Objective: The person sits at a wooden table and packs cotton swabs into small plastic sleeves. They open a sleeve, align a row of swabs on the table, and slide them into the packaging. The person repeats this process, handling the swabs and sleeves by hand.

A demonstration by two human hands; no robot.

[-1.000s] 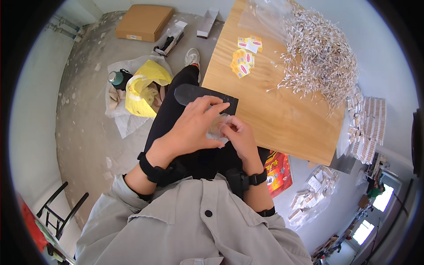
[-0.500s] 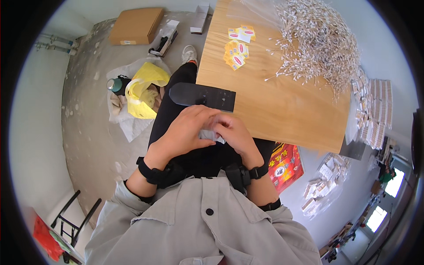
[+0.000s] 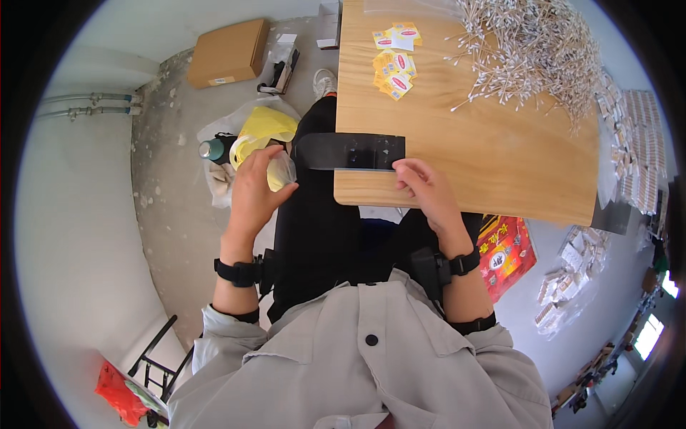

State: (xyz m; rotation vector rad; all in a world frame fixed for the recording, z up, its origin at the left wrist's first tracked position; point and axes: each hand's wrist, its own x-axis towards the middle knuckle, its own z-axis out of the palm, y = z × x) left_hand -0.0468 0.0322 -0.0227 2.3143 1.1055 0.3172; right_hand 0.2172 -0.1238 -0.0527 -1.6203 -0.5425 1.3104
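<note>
A see-through, round-edged plastic container (image 3: 285,170) is held between the thumb and fingers of my left hand (image 3: 251,187), above the floor left of my thigh. My right hand (image 3: 427,187) is over the near part of the wooden table (image 3: 493,164). Its fingers are curled together beside the end of a dark flat plate (image 3: 329,151); whether anything is pinched there is hidden. That plate juts past the table's left edge over my leg. Yellow-and-white printed cards (image 3: 395,74) lie in small overlapping groups farther back. A big heap of cotton swabs (image 3: 532,57) covers the far right.
Left on the floor are a yellow plastic bag (image 3: 266,127), a green-capped bottle (image 3: 211,149) and a cardboard box (image 3: 229,53). Bundled packs (image 3: 645,136) stand beyond the table's right side. A red printed bag (image 3: 506,257) and bagged packs (image 3: 572,275) lie below it.
My hands have parted from in front of my body. The left has moved left with the clear container; the right has moved right, to the plate's end. The view has shifted slightly.
</note>
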